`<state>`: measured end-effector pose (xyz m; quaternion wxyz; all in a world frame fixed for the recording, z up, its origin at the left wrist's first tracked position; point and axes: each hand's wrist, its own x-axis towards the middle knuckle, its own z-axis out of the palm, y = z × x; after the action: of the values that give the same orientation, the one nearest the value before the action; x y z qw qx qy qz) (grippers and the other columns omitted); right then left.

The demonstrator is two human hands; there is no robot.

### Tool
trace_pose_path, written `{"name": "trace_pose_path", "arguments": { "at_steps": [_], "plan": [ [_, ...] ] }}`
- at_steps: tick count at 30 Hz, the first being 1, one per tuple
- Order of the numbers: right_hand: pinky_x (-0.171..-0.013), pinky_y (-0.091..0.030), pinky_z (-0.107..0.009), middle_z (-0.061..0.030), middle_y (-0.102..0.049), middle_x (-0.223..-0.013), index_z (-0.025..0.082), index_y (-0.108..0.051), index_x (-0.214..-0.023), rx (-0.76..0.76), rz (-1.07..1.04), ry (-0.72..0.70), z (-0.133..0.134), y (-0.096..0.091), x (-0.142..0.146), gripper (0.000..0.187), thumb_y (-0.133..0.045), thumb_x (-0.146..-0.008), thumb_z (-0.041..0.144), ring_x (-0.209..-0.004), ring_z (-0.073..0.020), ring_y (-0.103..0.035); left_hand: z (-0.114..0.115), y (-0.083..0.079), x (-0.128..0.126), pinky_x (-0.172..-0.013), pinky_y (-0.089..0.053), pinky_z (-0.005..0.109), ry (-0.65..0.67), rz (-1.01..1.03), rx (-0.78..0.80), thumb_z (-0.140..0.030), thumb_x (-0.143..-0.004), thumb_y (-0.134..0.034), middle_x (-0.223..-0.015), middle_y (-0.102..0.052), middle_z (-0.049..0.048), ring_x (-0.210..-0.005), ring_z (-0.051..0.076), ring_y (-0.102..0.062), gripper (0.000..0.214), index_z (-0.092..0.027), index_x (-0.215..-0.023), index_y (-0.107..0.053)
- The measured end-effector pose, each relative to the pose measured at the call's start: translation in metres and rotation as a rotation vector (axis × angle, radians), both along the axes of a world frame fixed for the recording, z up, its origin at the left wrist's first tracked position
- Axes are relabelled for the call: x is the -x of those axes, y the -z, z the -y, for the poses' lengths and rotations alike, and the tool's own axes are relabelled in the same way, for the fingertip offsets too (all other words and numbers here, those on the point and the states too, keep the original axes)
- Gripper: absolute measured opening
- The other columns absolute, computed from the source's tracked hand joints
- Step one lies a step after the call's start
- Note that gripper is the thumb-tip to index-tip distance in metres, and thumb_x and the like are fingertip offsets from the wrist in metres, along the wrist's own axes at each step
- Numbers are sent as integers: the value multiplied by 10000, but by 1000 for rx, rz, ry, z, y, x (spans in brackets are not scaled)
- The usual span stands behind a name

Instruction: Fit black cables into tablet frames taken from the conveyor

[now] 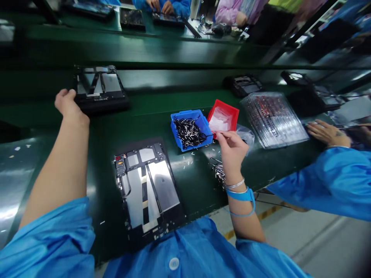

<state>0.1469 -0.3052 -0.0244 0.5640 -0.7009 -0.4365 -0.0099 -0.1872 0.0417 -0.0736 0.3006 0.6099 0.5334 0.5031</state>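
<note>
On the green bench, a tablet frame lies squarely before the person, with a blue bin of metal pieces within reach; the right hand pinches narrowly, any hold too small to tell, while the open left hand rests against a second frame.

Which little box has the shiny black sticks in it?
The blue plastic bin does: it holds a heap of thin black-and-silver pieces. The red plastic tray beside it holds only something pale and whitish.

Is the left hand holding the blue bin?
No, the left hand is at the edge of a tablet frame, well away from the blue bin.
</note>
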Motion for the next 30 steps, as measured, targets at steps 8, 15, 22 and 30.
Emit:
{"name": "trace_pose_path", "arguments": {
  "at_steps": [8,15,22,30],
  "plan": [
    [-615,-506,-312,-10,-680,-645,196,-679,-684,98,-167,-58,-15,-15,-10,155,-688,-674,350,-601,-150,-610,61,-1,6,-931,-379,414,-228,-153,-31,-185,-860,-488,-984,-583,-4,-1010,178,-516,131,-111,-955,-538],
    [-620,-493,-309,1,-655,-607,189,-637,-643,302,-1,-109,-38,-27,-10,77,-639,-683,254,-585,-142,-604,106,4,5,-948,-356,503,-83,-383,-100,-229,-725,-607,-763,-613,1,-894,230,-520,78,-160,-758,-615],
    [-458,-402,-243,10,-613,-499,178,-600,-571,367,-216,-165,-33,-41,-22,92,-667,-620,217,-429,-97,-516,116,-7,-7,-943,-344,620,-58,-426,-102,-219,-704,-629,-1060,-621,94,-1085,332,-498,174,-137,-854,-595],
    [-459,-427,-255,-3,-643,-548,183,-642,-648,303,-115,-142,-8,-45,-17,99,-680,-679,270,-459,-111,-542,229,-51,-84,-841,-498,370,563,-206,-124,-218,-802,-554,-1086,-678,73,-1031,214,-612,233,-170,-1000,-666]
  ]
}}
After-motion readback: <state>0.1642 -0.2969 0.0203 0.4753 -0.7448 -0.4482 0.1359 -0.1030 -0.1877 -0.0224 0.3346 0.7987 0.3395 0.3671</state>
